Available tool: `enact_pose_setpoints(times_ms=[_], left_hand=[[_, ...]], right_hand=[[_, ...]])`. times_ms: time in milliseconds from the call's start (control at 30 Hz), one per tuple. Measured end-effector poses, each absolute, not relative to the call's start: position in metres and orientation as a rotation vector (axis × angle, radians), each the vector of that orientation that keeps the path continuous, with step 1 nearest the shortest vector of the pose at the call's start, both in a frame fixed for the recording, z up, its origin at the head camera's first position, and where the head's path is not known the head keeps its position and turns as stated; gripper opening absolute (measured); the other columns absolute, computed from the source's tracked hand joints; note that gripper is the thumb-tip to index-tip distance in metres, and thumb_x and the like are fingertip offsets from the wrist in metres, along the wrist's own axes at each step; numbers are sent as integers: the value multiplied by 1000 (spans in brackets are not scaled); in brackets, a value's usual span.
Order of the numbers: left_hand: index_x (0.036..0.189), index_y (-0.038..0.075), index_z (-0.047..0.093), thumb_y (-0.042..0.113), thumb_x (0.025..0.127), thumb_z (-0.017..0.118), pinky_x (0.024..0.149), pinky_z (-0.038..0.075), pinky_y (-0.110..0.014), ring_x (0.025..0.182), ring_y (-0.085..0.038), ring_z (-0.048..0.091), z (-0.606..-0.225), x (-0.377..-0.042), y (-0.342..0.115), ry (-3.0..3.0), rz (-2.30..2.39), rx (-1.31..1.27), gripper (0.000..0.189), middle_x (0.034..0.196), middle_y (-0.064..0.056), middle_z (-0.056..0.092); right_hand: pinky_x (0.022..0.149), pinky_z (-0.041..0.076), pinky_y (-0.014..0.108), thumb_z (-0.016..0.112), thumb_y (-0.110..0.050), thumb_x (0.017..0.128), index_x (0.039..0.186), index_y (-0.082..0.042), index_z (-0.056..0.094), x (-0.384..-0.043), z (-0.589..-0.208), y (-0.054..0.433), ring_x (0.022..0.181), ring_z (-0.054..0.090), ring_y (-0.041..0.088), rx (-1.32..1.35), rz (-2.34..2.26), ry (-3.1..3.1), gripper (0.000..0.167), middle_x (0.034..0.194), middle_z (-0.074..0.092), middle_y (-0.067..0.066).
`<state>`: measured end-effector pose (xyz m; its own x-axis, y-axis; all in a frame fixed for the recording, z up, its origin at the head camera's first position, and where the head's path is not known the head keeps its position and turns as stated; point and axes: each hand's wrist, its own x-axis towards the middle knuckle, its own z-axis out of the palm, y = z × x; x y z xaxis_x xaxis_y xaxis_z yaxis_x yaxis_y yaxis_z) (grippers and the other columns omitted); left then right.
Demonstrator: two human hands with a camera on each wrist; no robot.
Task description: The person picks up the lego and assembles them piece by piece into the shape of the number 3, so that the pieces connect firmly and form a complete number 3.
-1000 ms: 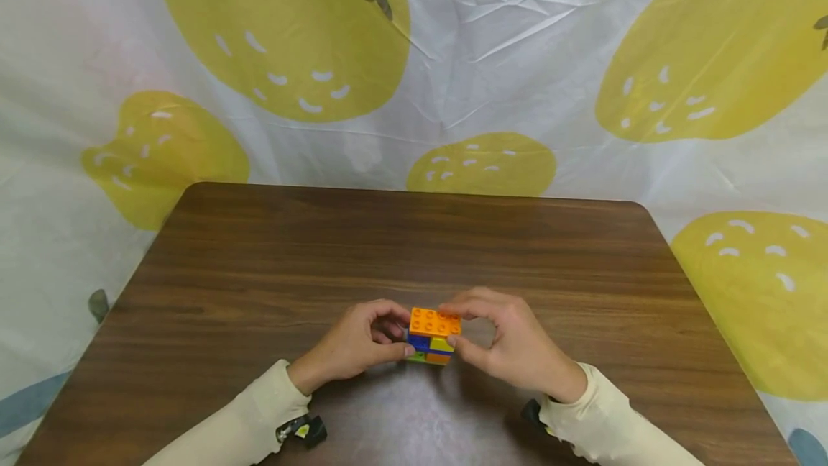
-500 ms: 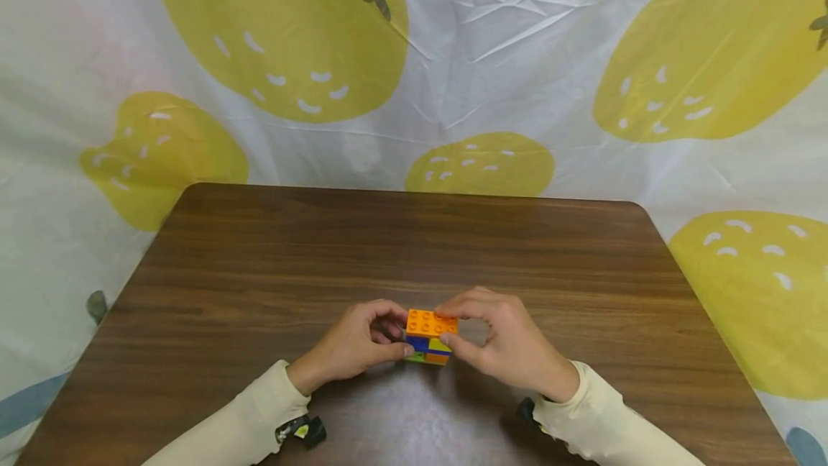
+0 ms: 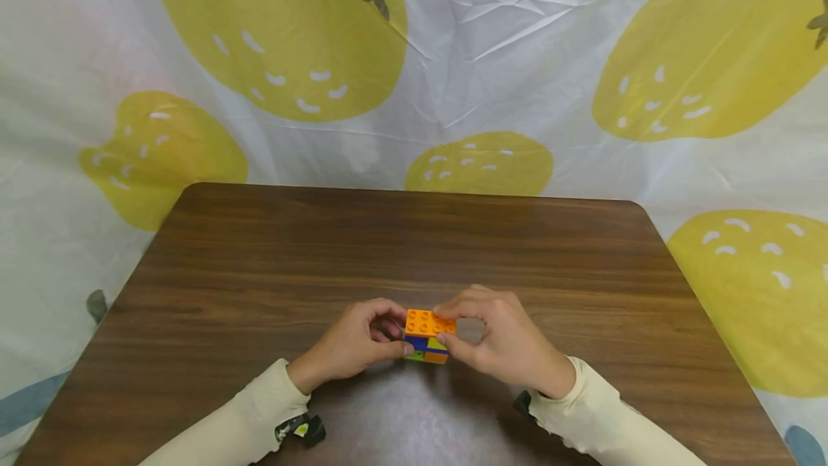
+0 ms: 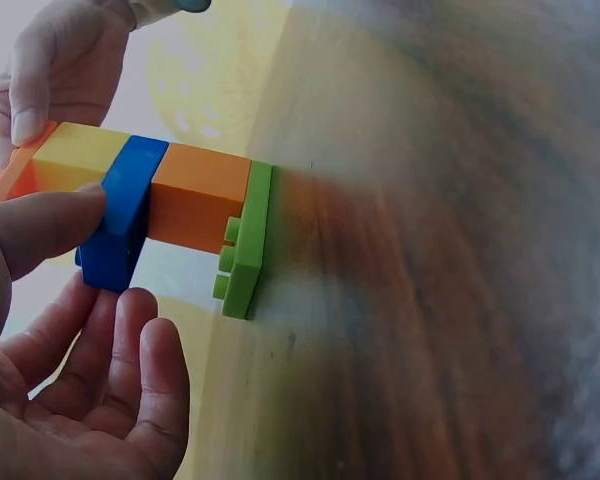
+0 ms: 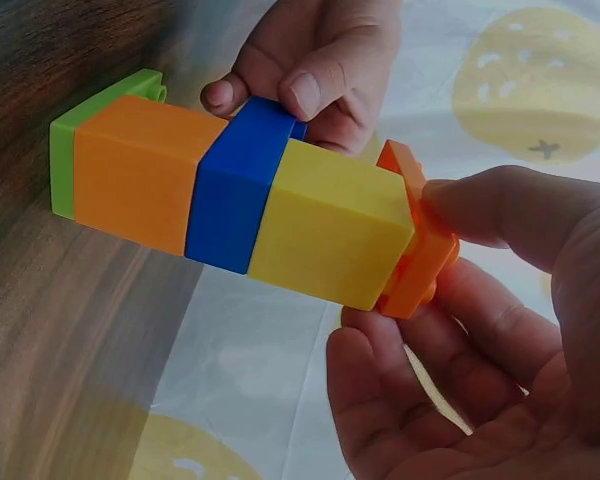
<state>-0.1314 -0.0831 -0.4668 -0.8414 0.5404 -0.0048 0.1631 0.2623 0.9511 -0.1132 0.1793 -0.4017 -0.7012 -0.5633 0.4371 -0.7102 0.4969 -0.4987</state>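
Note:
A tower of toy building bricks stands between the two hands on the table. From the bottom, its layers are a green plate (image 4: 255,240), an orange block (image 5: 135,175), a blue plate (image 5: 230,190), a yellow block (image 5: 330,225) and an orange plate (image 3: 423,322) with studs on top. My left hand (image 3: 356,340) pinches the blue plate's protruding end between thumb and fingers. At the top right, my right hand (image 3: 507,340) pinches the orange plate, thumb on the near side and fingers on the far side. The orange plate looks slightly skewed on the yellow block in the right wrist view.
The brown wooden table (image 3: 310,236) reaches back to a white curtain (image 3: 362,153) printed with yellow fruit. Dark wrist-worn devices show below both sleeves, one by the left cuff (image 3: 290,387).
In the head view, the right hand and the orange plate have shifted slightly left. The left hand keeps its grip and has barely moved.

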Motion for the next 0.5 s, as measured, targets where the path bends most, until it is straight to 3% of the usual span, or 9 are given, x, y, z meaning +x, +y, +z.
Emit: enact_pose_setpoints(times_ms=[500], left_hand=[[119,7,73,18,88,87,79,60,-24,96,-18,69,-467,-131,-83,2210,1596,625,35,113,-7,73]], right_hand=[[83,63,33,92,-15,81,108,-13,83,-116,-410,186,96,75,11,1045,1120,-2528,28,107,81,-5]])
